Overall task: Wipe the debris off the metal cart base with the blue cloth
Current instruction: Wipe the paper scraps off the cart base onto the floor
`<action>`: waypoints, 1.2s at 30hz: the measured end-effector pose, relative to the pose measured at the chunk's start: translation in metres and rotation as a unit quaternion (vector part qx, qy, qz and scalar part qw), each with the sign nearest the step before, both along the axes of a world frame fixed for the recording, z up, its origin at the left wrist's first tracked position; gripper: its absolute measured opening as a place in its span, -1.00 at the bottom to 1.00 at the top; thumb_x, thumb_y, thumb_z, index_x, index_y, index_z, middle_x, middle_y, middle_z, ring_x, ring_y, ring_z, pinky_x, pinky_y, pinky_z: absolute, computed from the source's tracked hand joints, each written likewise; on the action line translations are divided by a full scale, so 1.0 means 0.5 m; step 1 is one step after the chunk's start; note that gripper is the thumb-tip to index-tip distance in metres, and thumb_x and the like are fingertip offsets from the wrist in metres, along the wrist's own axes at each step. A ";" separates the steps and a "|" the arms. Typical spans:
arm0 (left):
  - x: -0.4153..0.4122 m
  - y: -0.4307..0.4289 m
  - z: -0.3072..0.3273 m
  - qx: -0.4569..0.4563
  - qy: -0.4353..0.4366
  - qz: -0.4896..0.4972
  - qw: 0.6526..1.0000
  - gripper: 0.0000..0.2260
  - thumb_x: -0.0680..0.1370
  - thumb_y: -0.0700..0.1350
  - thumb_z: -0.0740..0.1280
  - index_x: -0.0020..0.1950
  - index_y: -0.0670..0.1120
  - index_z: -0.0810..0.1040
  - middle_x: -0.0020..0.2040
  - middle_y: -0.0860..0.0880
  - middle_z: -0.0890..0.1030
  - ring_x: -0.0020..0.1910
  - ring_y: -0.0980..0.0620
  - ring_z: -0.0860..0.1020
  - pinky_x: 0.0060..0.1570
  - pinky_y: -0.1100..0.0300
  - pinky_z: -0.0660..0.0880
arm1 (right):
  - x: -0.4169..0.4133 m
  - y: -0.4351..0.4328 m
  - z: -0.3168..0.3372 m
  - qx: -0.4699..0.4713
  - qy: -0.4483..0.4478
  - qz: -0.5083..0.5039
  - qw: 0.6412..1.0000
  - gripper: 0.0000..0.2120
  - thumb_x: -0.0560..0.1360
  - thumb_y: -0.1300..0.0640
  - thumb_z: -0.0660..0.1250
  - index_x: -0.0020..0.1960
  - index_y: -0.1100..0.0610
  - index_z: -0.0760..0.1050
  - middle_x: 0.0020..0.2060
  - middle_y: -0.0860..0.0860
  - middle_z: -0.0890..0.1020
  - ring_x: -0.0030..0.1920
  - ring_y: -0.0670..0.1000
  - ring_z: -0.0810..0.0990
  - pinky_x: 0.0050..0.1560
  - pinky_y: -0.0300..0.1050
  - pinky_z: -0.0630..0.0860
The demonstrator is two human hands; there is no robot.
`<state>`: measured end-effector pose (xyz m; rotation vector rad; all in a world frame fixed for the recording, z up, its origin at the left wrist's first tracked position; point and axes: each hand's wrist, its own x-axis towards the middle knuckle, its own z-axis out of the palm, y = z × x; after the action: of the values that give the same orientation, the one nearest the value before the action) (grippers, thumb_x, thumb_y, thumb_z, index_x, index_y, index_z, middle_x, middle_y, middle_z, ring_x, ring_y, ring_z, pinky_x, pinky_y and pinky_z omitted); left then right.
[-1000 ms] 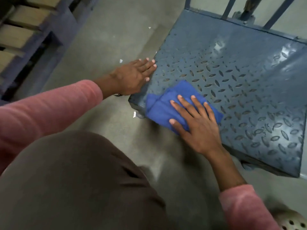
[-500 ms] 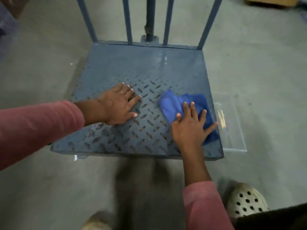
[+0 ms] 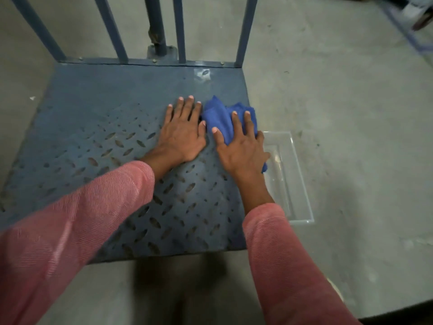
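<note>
Both hands flat on the metal cart base point(image 3: 98, 127). Left hand point(image 3: 181, 134) is bare, fingers spread, palm down, at about 12 o'clock of centre. Right hand point(image 3: 241, 146) is spread over the blue cloth point(image 3: 218, 116), pressing it onto the plate at about 2 o'clock, right at the base's right edge. The cloth is bunched; a corner hangs past the edge under the wrist.

Change over the last second: the cloth was at the near left corner, then moved along the plate to the right side, and is now further up that edge. The left hand moved too, from the left edge to just beside the cloth, near touching. The view has also swung round to face the upright bars point(image 3: 180, 29).

A clear plastic tray point(image 3: 295, 184) sits on the floor point(image 3: 351, 113) just beside the right edge, at 3 o'clock. My read: the debris is being pushed right, toward that tray. No loose debris is visible on the plate, though the tread pattern could hide small bits. Small white scrap point(image 3: 32, 98) on the floor at 9 o'clock. Probably late in the sweep.
</note>
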<state>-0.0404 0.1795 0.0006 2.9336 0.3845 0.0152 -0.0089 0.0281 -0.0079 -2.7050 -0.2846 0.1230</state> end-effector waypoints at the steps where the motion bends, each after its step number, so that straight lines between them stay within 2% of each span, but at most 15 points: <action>1: 0.023 -0.006 -0.004 -0.007 -0.006 0.002 1.000 -0.44 0.74 0.03 0.02 0.71 -0.14 0.05 0.72 -0.14 0.04 0.71 -0.14 -0.03 0.67 -0.11 -0.13 | 0.018 0.002 -0.001 0.021 -0.004 -0.009 1.000 -0.29 0.58 -0.43 0.01 0.63 -0.15 0.06 0.65 -0.09 0.02 0.47 0.21 0.34 0.38 0.30 0.36; 4: 0.089 -0.009 -0.011 -0.017 -0.025 -0.003 1.000 -0.46 0.75 0.00 0.01 0.71 -0.15 0.05 0.72 -0.12 0.06 0.71 -0.09 -0.03 0.67 -0.06 -0.14 | 0.085 0.014 0.004 0.056 -0.015 -0.014 0.998 -0.38 0.65 -0.29 0.07 0.64 -0.12 0.08 0.65 -0.06 0.04 0.33 0.24 0.48 0.31 0.08 0.41; 9: 0.148 0.000 -0.026 -0.009 -0.053 0.028 0.998 -0.45 0.73 0.02 -0.01 0.70 -0.18 0.09 0.71 -0.13 0.11 0.70 -0.08 0.02 0.68 -0.05 -0.10 | 0.204 0.059 -0.004 0.087 -0.013 0.014 0.996 -0.44 0.68 -0.19 0.07 0.63 -0.05 0.14 0.65 -0.04 0.07 0.39 0.20 0.48 0.34 0.04 0.42; 15: 0.178 0.005 -0.036 0.007 -0.055 0.042 0.998 -0.41 0.71 0.08 -0.05 0.70 -0.16 0.11 0.71 -0.14 0.12 0.70 -0.12 0.05 0.67 -0.13 -0.03 | 0.314 0.107 0.003 0.100 -0.023 0.027 0.994 -0.47 0.70 -0.09 0.10 0.62 0.05 0.19 0.59 0.04 0.22 0.40 0.14 0.47 0.32 -0.05 0.40; 19: 0.188 0.001 -0.033 0.005 -0.057 0.051 0.997 -0.39 0.69 0.09 -0.09 0.70 -0.16 0.10 0.71 -0.13 0.11 0.70 -0.10 0.04 0.67 -0.12 -0.04 | 0.293 0.090 0.008 0.101 -0.038 0.038 0.993 -0.47 0.70 -0.04 0.13 0.61 0.12 0.20 0.56 0.06 0.30 0.50 0.08 0.35 0.32 -0.10 0.31; 22: 0.189 0.001 -0.036 0.002 -0.052 0.049 0.997 -0.42 0.71 0.06 -0.06 0.70 -0.17 0.08 0.71 -0.13 0.09 0.71 -0.09 0.01 0.67 -0.10 -0.06 | 0.222 0.054 0.000 0.096 -0.041 0.002 0.995 -0.47 0.70 -0.05 0.12 0.63 0.08 0.17 0.55 0.04 0.32 0.43 0.07 0.42 0.25 -0.14 0.30; 25: 0.189 0.004 -0.036 0.005 -0.050 0.051 0.997 -0.44 0.74 0.04 -0.04 0.71 -0.17 0.06 0.72 -0.13 0.07 0.71 -0.09 -0.01 0.67 -0.10 -0.08 | 0.203 0.054 0.003 0.065 -0.052 -0.007 0.997 -0.46 0.69 -0.04 0.12 0.63 0.08 0.15 0.49 0.06 0.37 0.33 0.12 0.49 0.19 -0.05 0.38; 28: 0.189 0.003 -0.035 0.002 -0.052 0.048 0.998 -0.43 0.73 0.05 -0.04 0.70 -0.17 0.09 0.71 -0.13 0.08 0.71 -0.10 0.01 0.67 -0.10 -0.08 | 0.265 0.091 0.010 0.047 -0.044 -0.004 0.998 -0.44 0.67 -0.03 0.13 0.61 0.13 0.14 0.36 0.13 0.48 0.23 0.19 0.55 0.14 0.00 0.41; 32: 0.188 -0.002 -0.025 -0.007 -0.042 0.050 0.998 -0.45 0.75 0.05 -0.02 0.71 -0.15 0.06 0.72 -0.11 0.05 0.71 -0.08 -0.02 0.67 -0.09 -0.10 | 0.324 0.105 0.021 0.047 -0.025 0.013 0.999 -0.46 0.69 -0.04 0.11 0.59 0.17 0.19 0.34 0.17 0.52 0.27 0.18 0.54 0.19 -0.02 0.41; 36: 0.186 -0.002 -0.022 -0.013 -0.045 0.055 0.997 -0.44 0.74 0.05 -0.02 0.71 -0.15 0.05 0.72 -0.11 0.05 0.71 -0.08 -0.03 0.68 -0.09 -0.11 | 0.275 0.076 0.010 0.035 -0.043 0.014 0.998 -0.46 0.70 -0.05 0.09 0.62 0.11 0.15 0.36 0.13 0.49 0.27 0.17 0.53 0.21 -0.03 0.38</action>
<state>0.0527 0.1785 -0.0105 2.8697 0.5258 0.1560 0.1286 0.0663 -0.0026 -2.6404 -0.3462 0.0056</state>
